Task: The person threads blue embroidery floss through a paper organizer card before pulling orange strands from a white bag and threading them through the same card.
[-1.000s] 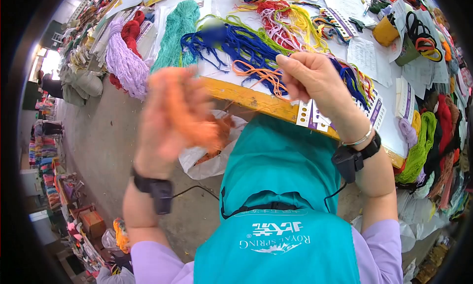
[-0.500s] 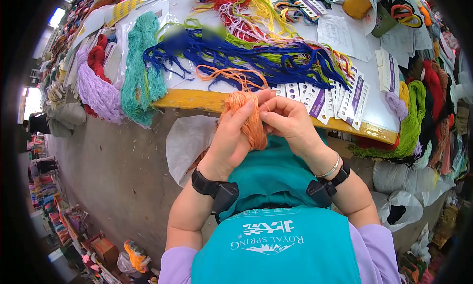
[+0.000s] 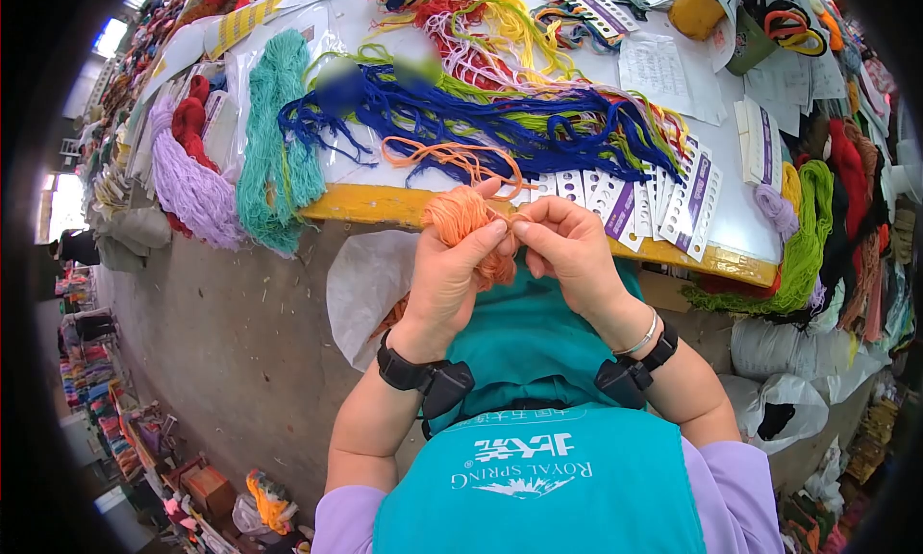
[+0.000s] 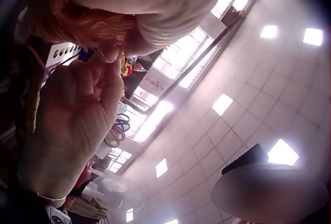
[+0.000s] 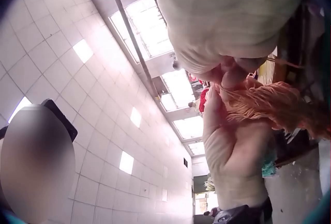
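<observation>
My left hand (image 3: 444,280) grips a skein of orange yarn (image 3: 456,214) in front of the table's yellow edge, its thumb lying over the strands. Right beside it, my right hand (image 3: 575,256) has thumb and forefinger pinched together at the skein's side, meeting the left thumb tip. In the left wrist view, those right fingertips come together on a thin piece of orange yarn (image 4: 106,27). From the right wrist, the skein (image 5: 282,102) hangs out past the left palm. A few loose orange strands (image 3: 452,153) lie on the table just beyond.
Blue yarn (image 3: 481,112) spreads across the table (image 3: 707,98), with a teal skein (image 3: 272,131) at left. Punched cards (image 3: 694,198) lie near the yellow edge (image 3: 370,202). A white plastic bag (image 3: 363,280) is below, and a green pot (image 3: 750,45) stands at back right.
The left hand brought the orange skein rightward and in to meet the right hand, which came down toward the body. Since then the left thumb has closed against the right fingertips.
</observation>
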The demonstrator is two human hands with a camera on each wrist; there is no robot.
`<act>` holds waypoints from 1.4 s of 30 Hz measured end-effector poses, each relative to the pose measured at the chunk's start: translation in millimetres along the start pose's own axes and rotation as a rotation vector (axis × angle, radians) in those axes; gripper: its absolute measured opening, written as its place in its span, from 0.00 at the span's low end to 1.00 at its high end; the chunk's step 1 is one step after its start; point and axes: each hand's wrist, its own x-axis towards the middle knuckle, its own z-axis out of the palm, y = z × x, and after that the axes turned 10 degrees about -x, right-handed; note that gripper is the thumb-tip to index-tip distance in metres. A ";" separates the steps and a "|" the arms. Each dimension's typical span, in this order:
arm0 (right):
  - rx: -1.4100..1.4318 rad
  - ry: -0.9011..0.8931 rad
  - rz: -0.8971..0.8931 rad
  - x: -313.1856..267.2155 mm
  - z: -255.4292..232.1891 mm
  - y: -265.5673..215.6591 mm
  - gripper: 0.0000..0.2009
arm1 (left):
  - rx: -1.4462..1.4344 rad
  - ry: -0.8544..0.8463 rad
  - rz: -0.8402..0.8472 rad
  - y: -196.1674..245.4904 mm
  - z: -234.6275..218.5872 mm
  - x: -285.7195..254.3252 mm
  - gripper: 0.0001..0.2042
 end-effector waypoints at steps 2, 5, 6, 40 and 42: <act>-0.024 -0.008 -0.013 -0.3 -0.1 2.7 0.04 | 0.002 0.019 0.007 0.7 2.4 -0.3 0.23; -0.004 -0.016 0.019 -0.9 -0.2 4.4 0.05 | 0.023 -0.003 -0.014 1.4 0.4 -0.2 0.23; 0.013 -0.017 0.039 -1.0 -0.3 4.4 0.05 | 0.027 0.003 -0.010 1.0 -1.9 0.0 0.23; -0.006 -0.329 -0.017 28.9 16.2 -32.1 0.13 | -0.348 -0.334 0.400 195.8 -35.3 -133.9 0.27; -0.005 -0.350 -0.017 30.9 25.6 -40.0 0.14 | -0.224 -0.222 0.479 194.4 -32.5 -137.5 0.27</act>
